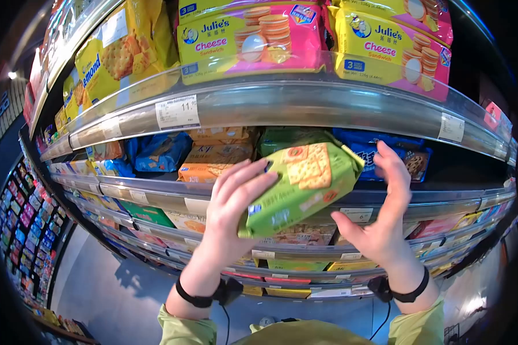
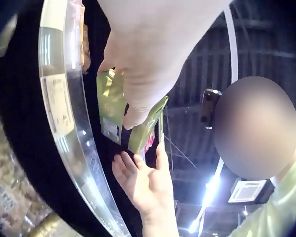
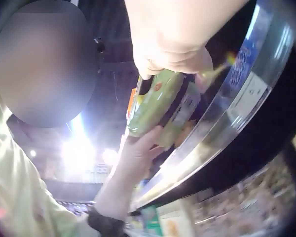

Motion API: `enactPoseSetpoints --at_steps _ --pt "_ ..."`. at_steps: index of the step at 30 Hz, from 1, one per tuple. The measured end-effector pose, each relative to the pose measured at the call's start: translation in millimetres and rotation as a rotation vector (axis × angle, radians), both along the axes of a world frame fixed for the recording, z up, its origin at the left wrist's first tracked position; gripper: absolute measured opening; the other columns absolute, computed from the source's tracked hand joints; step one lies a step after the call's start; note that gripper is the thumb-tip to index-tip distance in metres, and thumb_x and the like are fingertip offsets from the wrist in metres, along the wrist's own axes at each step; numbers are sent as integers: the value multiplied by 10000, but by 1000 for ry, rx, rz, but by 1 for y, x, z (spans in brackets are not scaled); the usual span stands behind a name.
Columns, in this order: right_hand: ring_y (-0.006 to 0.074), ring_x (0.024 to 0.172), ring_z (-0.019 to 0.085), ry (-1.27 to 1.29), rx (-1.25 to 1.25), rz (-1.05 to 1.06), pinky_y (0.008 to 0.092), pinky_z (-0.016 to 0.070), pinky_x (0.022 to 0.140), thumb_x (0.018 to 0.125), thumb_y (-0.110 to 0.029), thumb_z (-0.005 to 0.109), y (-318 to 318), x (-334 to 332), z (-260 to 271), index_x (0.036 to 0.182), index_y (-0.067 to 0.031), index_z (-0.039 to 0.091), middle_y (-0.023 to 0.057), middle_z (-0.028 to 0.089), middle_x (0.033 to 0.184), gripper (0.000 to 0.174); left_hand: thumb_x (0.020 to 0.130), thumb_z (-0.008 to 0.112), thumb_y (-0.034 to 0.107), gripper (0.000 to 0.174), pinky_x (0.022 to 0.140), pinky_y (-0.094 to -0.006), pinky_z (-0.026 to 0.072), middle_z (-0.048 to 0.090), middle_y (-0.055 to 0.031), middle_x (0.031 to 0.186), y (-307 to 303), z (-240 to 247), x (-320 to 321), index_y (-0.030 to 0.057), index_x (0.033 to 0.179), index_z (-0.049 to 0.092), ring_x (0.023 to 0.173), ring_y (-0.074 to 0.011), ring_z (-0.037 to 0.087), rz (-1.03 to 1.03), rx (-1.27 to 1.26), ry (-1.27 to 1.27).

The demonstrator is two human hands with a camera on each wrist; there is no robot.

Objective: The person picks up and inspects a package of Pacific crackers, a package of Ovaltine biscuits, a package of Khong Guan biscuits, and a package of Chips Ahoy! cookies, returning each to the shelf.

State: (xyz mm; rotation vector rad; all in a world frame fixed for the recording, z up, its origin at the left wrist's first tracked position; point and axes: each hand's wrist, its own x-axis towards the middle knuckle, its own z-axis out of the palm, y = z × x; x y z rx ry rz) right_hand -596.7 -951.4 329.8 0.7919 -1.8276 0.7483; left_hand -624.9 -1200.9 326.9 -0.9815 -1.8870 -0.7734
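Note:
In the head view my left hand (image 1: 227,210) grips the left end of a green packet of crackers (image 1: 305,192), fingers over its front. The packet is tilted, right end higher, in front of a shelf. At its right end, my right hand (image 1: 383,215) has thumb and fingers spread apart around the packet's corner, not closed on it. From the left wrist, the right hand (image 2: 150,185) shows with its palm turned up below the packet (image 2: 111,106). In the right wrist view, the left hand (image 3: 140,148) holds the packet's lower end (image 3: 155,106).
Behind the hands is a shelf with blue packets (image 1: 161,152) and orange packets (image 1: 216,158). Above it juts a shelf edge with a price tag (image 1: 177,111), carrying yellow and pink cheese sandwich packets (image 1: 250,43). More stocked shelves lie below, over a grey floor (image 1: 109,276).

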Motion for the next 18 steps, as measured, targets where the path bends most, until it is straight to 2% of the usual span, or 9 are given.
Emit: enactPoseSetpoints --at_steps 2,3,5,7,10,13,15,17,18 --pt "385 1250 402 55 291 -156 457 361 1037 584 -23 768 -5 0 18 1316 -93 493 148 432 1377 785 576 794 67 664 997 -446 419 563 -137 1275 -5 9 -9 81 1211 603 1183 -364 506 -48 -51 -54" --pt "387 1233 420 30 361 -182 462 383 1028 582 23 741 -8 -1 22 1320 -107 499 131 460 1343 788 573 796 62 684 1000 -449 414 560 -133 1280 -6 12 -13 82 1224 591 1183 -358 505 -88 -70 -59" --pt "376 1189 463 30 342 -58 444 427 990 603 59 716 -9 -17 22 1302 -99 506 132 485 1296 746 571 799 54 703 1010 -449 404 550 -131 1290 -7 17 -22 83 1237 578 1189 -357 496 -127 -104 -82" --pt "368 1154 485 27 314 -51 434 444 964 610 74 705 -11 -24 22 1284 -92 511 134 501 1260 721 580 802 47 727 1011 -447 398 531 -138 1298 -8 18 -24 96 1263 557 1180 -363 486 -111 -125 -104" --pt "358 1090 515 29 248 -85 420 465 921 620 90 693 -16 -33 20 1247 -78 517 136 523 1192 673 601 798 37 728 999 -449 402 519 -145 1288 -3 19 -25 108 1280 543 1157 -367 483 4 35 -30" --pt "363 1045 523 42 208 -153 421 466 893 633 79 697 -21 -45 18 1214 -65 517 141 528 1130 625 663 778 8 647 959 -383 458 542 -143 1264 -4 19 -28 47 1262 536 1173 -308 516 139 -25 74" --pt "367 1070 521 54 216 -308 423 466 899 649 57 700 -27 -50 21 1209 -65 517 143 529 1123 601 717 727 -15 557 928 -366 477 561 -145 1231 -2 18 -32 34 1239 540 1134 -287 547 151 -6 97" --pt "378 1099 518 58 225 -364 430 472 906 672 32 688 -30 -58 23 1204 -49 514 158 529 1145 566 782 661 -28 449 881 -356 496 583 -158 1178 -1 13 -36 22 1213 546 1070 -279 587 162 167 -106" --pt "380 1112 516 40 248 -395 432 475 909 678 31 677 -31 -65 21 1205 -39 510 167 527 1158 557 827 604 -27 323 830 -338 506 617 -156 1084 0 14 -37 12 1147 586 1008 -260 616 179 187 -80"
